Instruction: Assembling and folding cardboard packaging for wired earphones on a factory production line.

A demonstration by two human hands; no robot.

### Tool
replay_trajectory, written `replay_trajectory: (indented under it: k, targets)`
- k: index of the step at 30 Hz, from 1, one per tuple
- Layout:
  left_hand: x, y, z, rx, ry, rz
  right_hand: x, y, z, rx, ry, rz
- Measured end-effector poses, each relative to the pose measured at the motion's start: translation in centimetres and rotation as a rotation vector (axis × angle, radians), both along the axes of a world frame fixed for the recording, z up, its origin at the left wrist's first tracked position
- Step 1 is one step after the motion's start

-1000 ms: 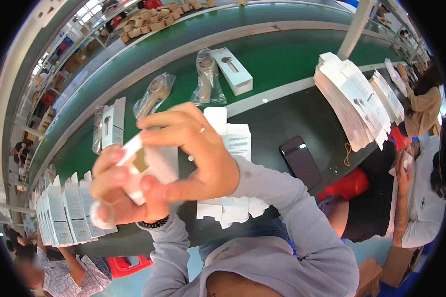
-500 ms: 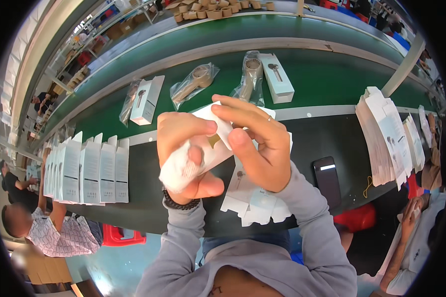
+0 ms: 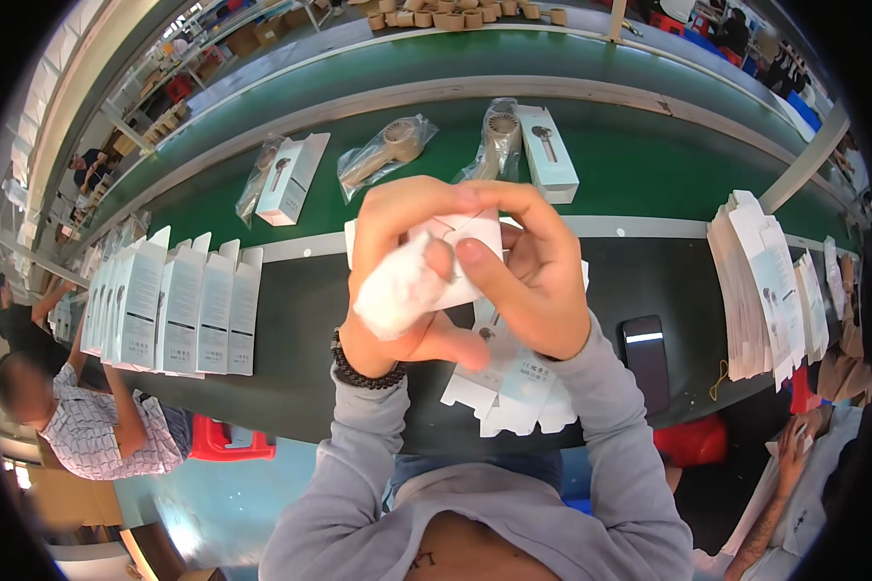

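Above the table's front part, my left hand [image 3: 383, 218] and my right hand [image 3: 550, 300] close around a small white carton [image 3: 475, 229]. Its end flaps face me and lie nearly flat under my fingertips. The right thumb presses on the end, while fingers of both hands curl over the far edge. White, crumpled cloth-like material [image 3: 395, 295] covers part of my left hand's fingers; one bare fingertip shows beside it. Most of the carton's body is hidden by my hands. Below them, flattened printed cartons [image 3: 518, 392] lie on the dark table.
Standing cartons [image 3: 179, 310] line the left side; a stack of flat cartons [image 3: 746, 290] rises at the right beside a phone [image 3: 645, 363]. On the green belt are bagged handheld fans [image 3: 397, 140] and printed boxes [image 3: 549, 160]. Other people sit at both sides.
The raised end flap has been folded down onto the carton's end. My left hand has moved right, and both hands now meet over the carton's top edge.
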State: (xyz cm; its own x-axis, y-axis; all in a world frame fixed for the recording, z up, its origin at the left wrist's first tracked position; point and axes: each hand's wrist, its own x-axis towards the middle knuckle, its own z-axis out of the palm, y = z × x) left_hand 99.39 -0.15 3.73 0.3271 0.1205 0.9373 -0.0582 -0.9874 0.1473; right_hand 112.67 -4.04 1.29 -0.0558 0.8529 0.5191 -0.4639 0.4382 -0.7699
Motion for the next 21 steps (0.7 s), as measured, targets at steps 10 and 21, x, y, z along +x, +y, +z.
replay_trajectory:
  k: [10,21]
  targets:
    - [1.8,0.5,-0.9,-0.015,0.061,0.039,1.4,1.1,-1.5,-0.015,0.045,-0.027]
    - [4.4,-0.7,-2.4,0.06,-0.19,0.188,7.7,1.9,-1.2,0.34,-0.705,-0.339]
